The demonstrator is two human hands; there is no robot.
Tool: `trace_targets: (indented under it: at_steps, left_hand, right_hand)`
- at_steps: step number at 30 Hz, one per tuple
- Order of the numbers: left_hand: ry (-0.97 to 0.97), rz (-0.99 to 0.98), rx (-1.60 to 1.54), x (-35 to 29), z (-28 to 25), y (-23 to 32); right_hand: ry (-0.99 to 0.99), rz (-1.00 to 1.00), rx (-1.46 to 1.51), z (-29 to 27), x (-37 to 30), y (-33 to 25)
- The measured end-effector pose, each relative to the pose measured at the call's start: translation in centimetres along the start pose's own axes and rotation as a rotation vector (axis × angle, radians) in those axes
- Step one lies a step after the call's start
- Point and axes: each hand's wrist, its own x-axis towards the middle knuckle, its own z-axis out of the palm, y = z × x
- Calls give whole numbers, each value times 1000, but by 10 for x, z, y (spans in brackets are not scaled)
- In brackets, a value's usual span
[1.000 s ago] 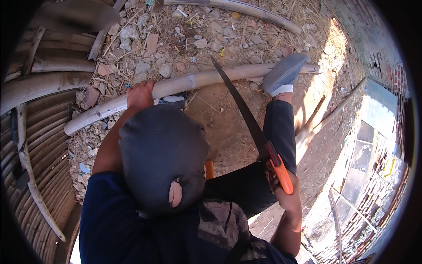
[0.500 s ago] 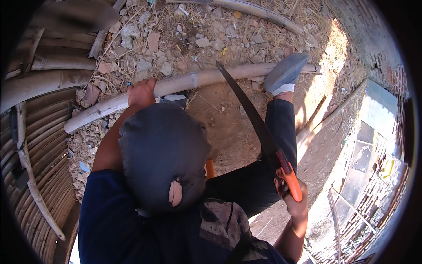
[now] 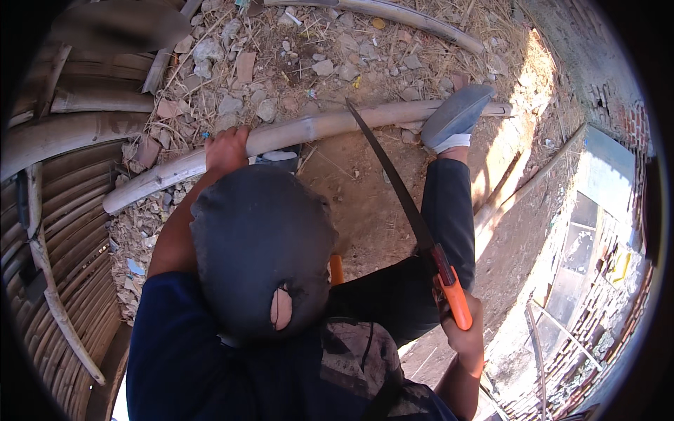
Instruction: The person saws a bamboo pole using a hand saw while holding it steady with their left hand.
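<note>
My left hand (image 3: 227, 149) is wrapped over a pale bamboo pole (image 3: 319, 125) lying across the ground, its fingers closed on the pole's left part. In my right hand (image 3: 465, 328) is a handsaw (image 3: 394, 179) with an orange handle and a long, dark, tapering blade. The blade's tip end lies across the pole's middle; whether its teeth touch the pole I cannot tell. My right foot, in a grey shoe (image 3: 456, 116), rests on the pole's right part. My bent left knee (image 3: 263, 245), in dark torn cloth, hides part of my left forearm.
Stones (image 3: 229, 104), broken brick and dry straw litter the ground beyond the pole. Another bamboo length (image 3: 411, 17) lies at the far side. A bamboo slat wall (image 3: 77, 238) stands on the left, a worn brick wall (image 3: 611, 337) on the right. Something orange (image 3: 336, 269) shows beside my knee.
My right hand has drawn the saw's handle slightly back toward me and to the left. The blade's angle has shifted a little. My left hand and the pole stay practically in place.
</note>
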Motion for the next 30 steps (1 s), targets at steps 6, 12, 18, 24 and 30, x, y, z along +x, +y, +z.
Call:
trace_targets:
  at_steps: [6,12,18,24,30]
  left_hand:
    - [2,-21,-32,-10,5,3]
    - [13,-21,1,-2,2,0]
    - [11,-21,1,-8,-3,2]
    - [18,-26,-10,-5,0,2]
    - [1,-26,15,-6,-7,5]
  right_hand:
    - [-82,-164,-194,64,89,-29]
    - [52,-178,-73,27,65,-46]
    - [151,-301,83,6,15,-18]
    - [198,-299,-33,-1,-8,-4]
    - [237,-268,7,5,-13,10]
